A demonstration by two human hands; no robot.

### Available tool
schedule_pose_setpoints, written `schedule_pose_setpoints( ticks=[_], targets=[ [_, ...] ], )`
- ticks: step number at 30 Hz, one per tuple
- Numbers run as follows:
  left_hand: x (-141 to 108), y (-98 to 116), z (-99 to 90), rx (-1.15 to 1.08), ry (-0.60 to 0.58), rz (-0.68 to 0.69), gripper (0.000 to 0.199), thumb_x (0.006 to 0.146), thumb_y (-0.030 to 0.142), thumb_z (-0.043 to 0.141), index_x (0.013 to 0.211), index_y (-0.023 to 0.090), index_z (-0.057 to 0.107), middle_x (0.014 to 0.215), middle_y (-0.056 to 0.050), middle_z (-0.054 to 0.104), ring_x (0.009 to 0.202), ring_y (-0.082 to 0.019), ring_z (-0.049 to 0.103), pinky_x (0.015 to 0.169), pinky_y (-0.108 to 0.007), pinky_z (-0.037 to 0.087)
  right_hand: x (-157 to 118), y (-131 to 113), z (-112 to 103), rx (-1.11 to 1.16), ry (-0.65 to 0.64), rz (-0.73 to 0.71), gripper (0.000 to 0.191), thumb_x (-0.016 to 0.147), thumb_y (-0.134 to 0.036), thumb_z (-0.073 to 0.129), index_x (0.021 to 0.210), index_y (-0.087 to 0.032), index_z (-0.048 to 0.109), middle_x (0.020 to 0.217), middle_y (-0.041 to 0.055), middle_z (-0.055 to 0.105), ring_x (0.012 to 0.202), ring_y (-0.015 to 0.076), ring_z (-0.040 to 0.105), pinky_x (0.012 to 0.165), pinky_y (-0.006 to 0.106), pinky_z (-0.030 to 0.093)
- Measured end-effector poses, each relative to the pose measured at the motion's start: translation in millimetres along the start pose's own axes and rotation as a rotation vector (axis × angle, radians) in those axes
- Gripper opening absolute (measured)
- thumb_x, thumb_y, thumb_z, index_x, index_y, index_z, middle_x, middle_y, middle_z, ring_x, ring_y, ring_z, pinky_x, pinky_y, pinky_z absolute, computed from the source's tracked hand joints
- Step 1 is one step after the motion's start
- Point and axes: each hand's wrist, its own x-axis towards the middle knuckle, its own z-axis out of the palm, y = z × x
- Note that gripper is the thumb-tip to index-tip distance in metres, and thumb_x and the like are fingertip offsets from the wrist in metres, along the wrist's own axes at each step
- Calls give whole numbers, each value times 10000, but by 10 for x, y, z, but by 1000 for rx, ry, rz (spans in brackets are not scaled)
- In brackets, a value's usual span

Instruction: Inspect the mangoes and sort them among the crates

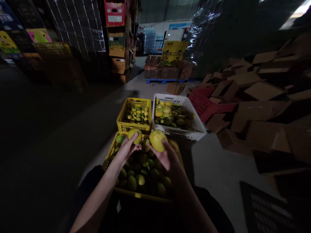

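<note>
My left hand is closed around a yellow-green lemon, thumb resting on its side. A larger, yellower lemon is gripped in my right hand. Both hands are raised side by side over the far part of a yellow crate that holds many green and yellowish lemons in shadow. Just beyond it, a smaller yellow crate contains small yellow and green lemons. To its right, a white crate holds yellow lemons on the left and greener ones toward the right.
Flattened and open cardboard boxes pile up on the right, with a red crate among them. Stacked cartons stand at the back. A blue pallet carries boxes farther off. A dark slatted crate lies at lower right.
</note>
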Motion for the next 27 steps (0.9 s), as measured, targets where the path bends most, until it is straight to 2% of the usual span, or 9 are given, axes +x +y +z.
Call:
schedule_pose_setpoints(
  ticks=[3, 6, 8, 10, 12, 14, 18, 23, 27],
  targets=[
    [-19, -15, -1, 92, -13, 53, 642, 700, 805, 654, 748, 166, 611, 638, -24, 593, 487, -97, 456, 455, -257, 385, -32, -28, 35, -9, -44, 121, 557, 716, -767, 606, 844, -233, 703, 808, 99, 754, 893, 325, 712, 643, 417, 573],
    [-15, -49, -14, 123, -6, 111, 620, 792, 798, 555, 759, 180, 594, 584, 2, 526, 480, -96, 397, 463, -261, 362, -64, -45, 83, -44, -47, 70, 541, 752, -742, 611, 927, -237, 691, 833, 90, 746, 822, 289, 704, 579, 364, 540],
    [-3, -68, -31, 187, -5, 187, 585, 800, 768, 581, 840, 186, 614, 693, -20, 592, 580, -128, 497, 547, -273, 439, -80, -46, 107, -102, -39, -14, 485, 737, -659, 699, 981, -241, 675, 895, 75, 742, 832, 263, 693, 623, 347, 546],
    [13, -77, -51, 300, -1, 322, 522, 772, 680, 694, 964, 198, 638, 937, -57, 665, 851, -192, 619, 759, -305, 517, -82, -36, 115, -192, 24, -120, 477, 663, -534, 818, 1000, -241, 652, 948, 48, 726, 870, 242, 676, 716, 344, 557],
    [27, -76, -71, 410, -1, 464, 509, 727, 534, 809, 1091, 222, 637, 1169, -71, 648, 1112, -244, 603, 966, -344, 487, -67, -18, 106, -303, 129, -244, 535, 570, -414, 892, 1000, -238, 626, 963, 20, 702, 888, 220, 654, 792, 344, 552],
    [34, -74, -88, 488, -11, 551, 561, 700, 415, 856, 1179, 239, 624, 1264, -79, 622, 1202, -262, 576, 1055, -378, 444, -46, 0, 82, -396, 220, -356, 570, 533, -360, 908, 996, -239, 598, 959, 5, 681, 882, 205, 637, 817, 343, 543],
    [24, -83, -112, 574, -11, 625, 582, 706, 333, 863, 1230, 240, 627, 1249, -89, 640, 1172, -271, 597, 1054, -403, 451, -23, 5, 27, -518, 290, -528, 623, 516, -295, 900, 1024, -256, 541, 998, 4, 658, 908, 205, 626, 866, 363, 529],
    [24, -99, -121, 599, -14, 713, 541, 714, 272, 857, 1208, 243, 640, 1208, -71, 656, 1145, -252, 611, 1038, -393, 464, -40, 2, 36, -520, 211, -615, 598, 572, -246, 865, 1049, -263, 504, 1064, 20, 637, 977, 213, 631, 919, 381, 517],
    [25, -80, -106, 585, -7, 688, 534, 699, 277, 863, 1188, 242, 652, 1198, -74, 663, 1131, -255, 617, 1032, -397, 470, -45, 13, 71, -481, 162, -651, 589, 584, -225, 860, 1043, -264, 493, 1055, 24, 645, 979, 213, 640, 916, 377, 526]
  ],
)
